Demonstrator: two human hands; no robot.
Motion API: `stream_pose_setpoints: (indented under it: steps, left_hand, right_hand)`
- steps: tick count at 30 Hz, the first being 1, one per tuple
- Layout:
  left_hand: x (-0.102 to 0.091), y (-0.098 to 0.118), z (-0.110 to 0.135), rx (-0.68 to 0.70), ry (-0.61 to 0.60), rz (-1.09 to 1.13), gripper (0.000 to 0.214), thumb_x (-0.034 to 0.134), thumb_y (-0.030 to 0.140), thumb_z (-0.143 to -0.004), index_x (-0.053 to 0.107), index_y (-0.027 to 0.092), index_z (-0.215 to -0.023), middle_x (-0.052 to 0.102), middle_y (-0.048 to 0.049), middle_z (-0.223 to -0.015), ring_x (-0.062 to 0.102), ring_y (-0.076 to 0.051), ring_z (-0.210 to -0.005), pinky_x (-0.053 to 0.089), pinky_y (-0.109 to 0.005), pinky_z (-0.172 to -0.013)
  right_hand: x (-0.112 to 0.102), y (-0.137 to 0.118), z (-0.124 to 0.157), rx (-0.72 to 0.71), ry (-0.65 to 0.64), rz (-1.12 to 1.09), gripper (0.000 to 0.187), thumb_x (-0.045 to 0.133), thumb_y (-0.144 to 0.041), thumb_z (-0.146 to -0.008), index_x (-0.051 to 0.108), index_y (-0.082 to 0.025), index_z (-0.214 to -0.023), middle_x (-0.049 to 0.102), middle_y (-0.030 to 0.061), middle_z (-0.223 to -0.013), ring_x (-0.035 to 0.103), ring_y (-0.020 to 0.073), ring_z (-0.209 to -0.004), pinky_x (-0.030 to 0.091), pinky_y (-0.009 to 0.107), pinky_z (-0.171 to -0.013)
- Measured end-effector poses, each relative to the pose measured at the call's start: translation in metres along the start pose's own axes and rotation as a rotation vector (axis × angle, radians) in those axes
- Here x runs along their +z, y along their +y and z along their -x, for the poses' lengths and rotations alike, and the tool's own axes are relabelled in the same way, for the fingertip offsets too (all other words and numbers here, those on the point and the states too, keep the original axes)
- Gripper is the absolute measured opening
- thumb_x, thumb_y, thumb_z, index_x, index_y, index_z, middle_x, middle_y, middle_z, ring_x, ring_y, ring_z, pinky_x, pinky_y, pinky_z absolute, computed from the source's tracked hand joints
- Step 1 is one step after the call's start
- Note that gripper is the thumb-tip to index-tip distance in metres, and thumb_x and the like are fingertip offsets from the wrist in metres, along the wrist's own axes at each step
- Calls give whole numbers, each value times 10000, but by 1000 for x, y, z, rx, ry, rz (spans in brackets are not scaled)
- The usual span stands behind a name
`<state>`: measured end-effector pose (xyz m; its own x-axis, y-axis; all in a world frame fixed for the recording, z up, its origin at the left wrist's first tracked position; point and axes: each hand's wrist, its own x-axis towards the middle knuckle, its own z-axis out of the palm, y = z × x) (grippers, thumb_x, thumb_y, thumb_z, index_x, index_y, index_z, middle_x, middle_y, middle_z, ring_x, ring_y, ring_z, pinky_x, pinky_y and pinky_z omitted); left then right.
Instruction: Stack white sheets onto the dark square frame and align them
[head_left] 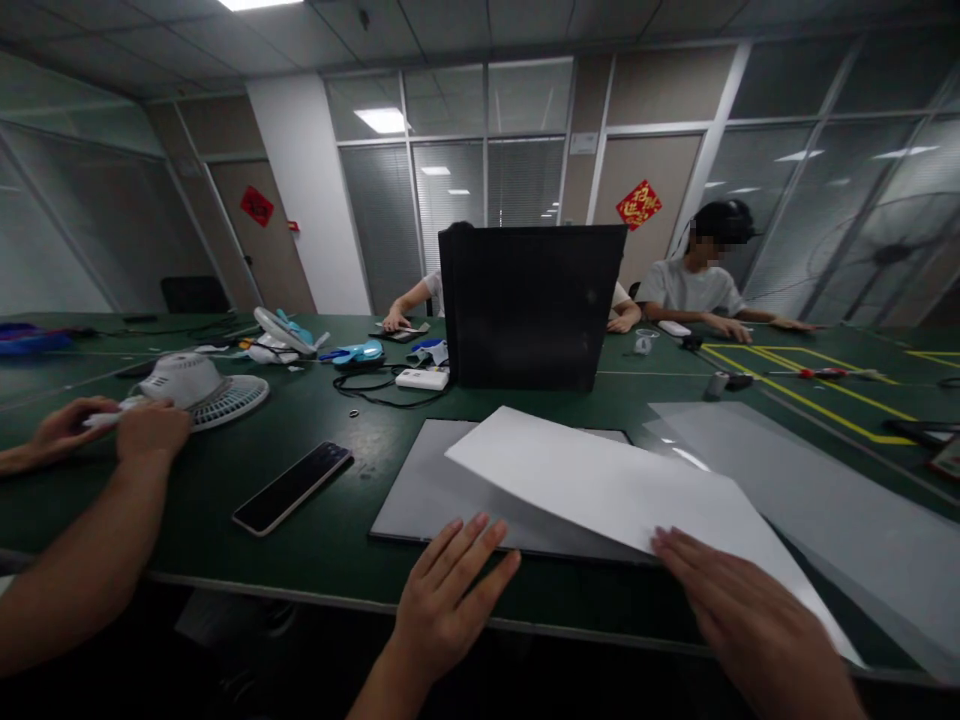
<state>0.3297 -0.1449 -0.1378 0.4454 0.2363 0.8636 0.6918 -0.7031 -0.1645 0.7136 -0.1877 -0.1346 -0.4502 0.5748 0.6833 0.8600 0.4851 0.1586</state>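
Note:
My left hand [448, 590] lies flat with its fingers spread on the near edge of a grey flat panel [420, 490] on the green table [352, 420]. My right hand [739, 610] rests flat, fingers stretched out, on a white sheet [615, 480] that is lifted at its far side and slants over the panel. Neither hand grips anything. A translucent sheet [817, 500] lies to the right of the white one.
A black upright panel [531, 305] stands behind the sheets. A phone [292, 487] lies left of the panel. A co-worker's hands [112, 425] at the left work near a white fan part [199, 388]. Other people sit across the table; cables, tools and yellow tape lines lie around.

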Motion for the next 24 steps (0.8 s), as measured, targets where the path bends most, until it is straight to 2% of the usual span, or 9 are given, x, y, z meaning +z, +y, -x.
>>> stream_pose_setpoints:
  steps: [2, 4, 9, 15, 18, 21, 24]
  left_hand:
    - [-1, 0, -2, -34, -23, 4, 382, 607, 79, -1003, 717, 230, -1336, 728, -87, -1434, 583, -252, -1470, 445, -424, -1256]
    - [-2, -1, -6, -79, -86, 17, 371, 598, 112, -1012, 711, 227, -1345, 717, -89, -1452, 592, -268, -1460, 487, -444, -1222]
    - [3, -2, -10, -212, -284, 28, 380, 561, 191, -1004, 705, 200, -1356, 724, -116, -1431, 664, -327, -1358, 605, -527, -1079]
    - [11, -1, -4, -378, -350, 70, 261, 600, 231, -984, 794, 241, -1157, 803, -87, -1240, 736, -338, -1193, 624, -570, -1028]
    - [11, 0, -4, -401, -353, 77, 268, 592, 215, -977, 800, 235, -1145, 802, -89, -1240, 734, -339, -1192, 629, -574, -1014]
    - [10, 0, -3, -409, -345, 77, 275, 582, 201, -976, 804, 236, -1133, 804, -85, -1238, 734, -334, -1191, 625, -574, -1019]
    - [10, 0, -2, -415, -341, 75, 270, 589, 204, -971, 805, 236, -1129, 804, -81, -1237, 732, -334, -1195, 623, -569, -1022]
  right_hand:
    - [22, -27, -20, -63, -23, -1, 557, 409, -40, -991, 644, -240, -1455, 608, -7, -1485, 645, 222, -1290, 642, 406, -968]
    - [40, -41, -31, -74, -40, -12, 560, 388, -4, -976, 685, -225, -1397, 626, 6, -1459, 635, 237, -1308, 659, 427, -964]
    - [64, -46, -34, -62, -81, -45, 548, 372, -12, -984, 713, -227, -1355, 659, 17, -1409, 650, 236, -1286, 678, 442, -976]
    - [64, -45, -39, -75, -129, -86, 543, 361, -39, -1007, 676, -219, -1411, 633, 35, -1448, 623, 216, -1325, 652, 418, -1041]
    - [57, -46, -43, -92, -141, -95, 510, 374, -132, -1077, 560, -234, -1540, 584, 30, -1511, 595, 204, -1358, 621, 394, -1084]
    - [48, -39, -40, -50, -120, -72, 549, 407, -279, -1129, 354, -235, -1674, 540, 70, -1554, 589, 268, -1367, 627, 483, -1070]
    - [42, -12, -17, 71, -95, -25, 596, 390, -438, -1144, 284, -247, -1699, 540, 106, -1552, 614, 339, -1334, 640, 602, -1008]
